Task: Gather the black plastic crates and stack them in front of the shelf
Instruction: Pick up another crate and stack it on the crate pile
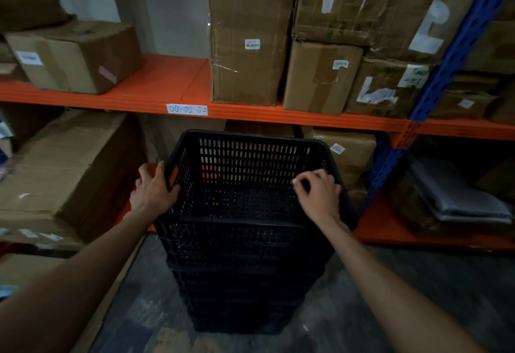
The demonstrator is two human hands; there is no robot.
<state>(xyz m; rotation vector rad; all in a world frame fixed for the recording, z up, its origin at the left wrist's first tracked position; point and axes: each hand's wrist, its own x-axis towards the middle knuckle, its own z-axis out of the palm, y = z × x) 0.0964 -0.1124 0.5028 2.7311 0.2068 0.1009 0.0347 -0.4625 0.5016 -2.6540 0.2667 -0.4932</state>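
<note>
A tall stack of black perforated plastic crates (239,277) stands on the grey floor right in front of the orange shelf (250,114). The top crate (250,157) is open and empty, nested into the ones below. My left hand (153,189) grips its left rim, thumb inside the wall and fingers outside. My right hand (317,192) rests curled over the right rim, fingers bent on the edge. Both forearms reach in from the bottom corners.
Cardboard boxes (248,40) fill the upper shelf level, and more boxes (64,174) sit on the lower level to the left and behind the stack. A blue upright post (446,60) stands at the right. Grey wrapped bundles (457,196) lie at lower right.
</note>
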